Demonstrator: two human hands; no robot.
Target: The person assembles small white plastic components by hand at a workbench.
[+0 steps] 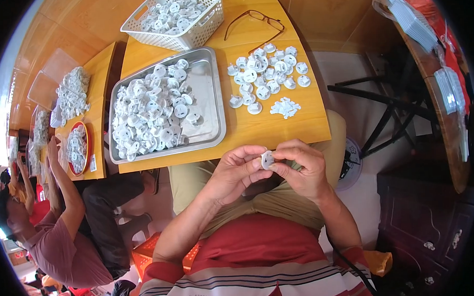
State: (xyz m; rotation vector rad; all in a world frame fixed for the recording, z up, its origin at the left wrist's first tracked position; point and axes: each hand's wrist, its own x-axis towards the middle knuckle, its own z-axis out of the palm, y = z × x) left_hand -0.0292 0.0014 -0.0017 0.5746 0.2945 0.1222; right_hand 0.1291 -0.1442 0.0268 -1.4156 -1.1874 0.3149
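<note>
Over my lap, just off the table's front edge, a small white round plastic piece (267, 160) with dark slots in its face is pinched between both hands. My left hand (237, 173) grips its left side between thumb and fingers. On the other side, my right hand (303, 169) has thumb and forefinger closed at its edge. Beyond my hands, a loose group of similar round pieces (263, 90) lies on the wooden table (242, 137). Closer to me sits a small heap of flat white plastic bits (285, 108). My fingertips partly cover the held piece.
A metal tray (212, 125) heaped with white pieces fills the table's left side. Behind it stand a white perforated basket (190, 40) and eyeglasses (265, 15). A co-worker (66, 245) sits left, near a red-rimmed bowl (87, 165). A dark cabinet (420, 219) stands right.
</note>
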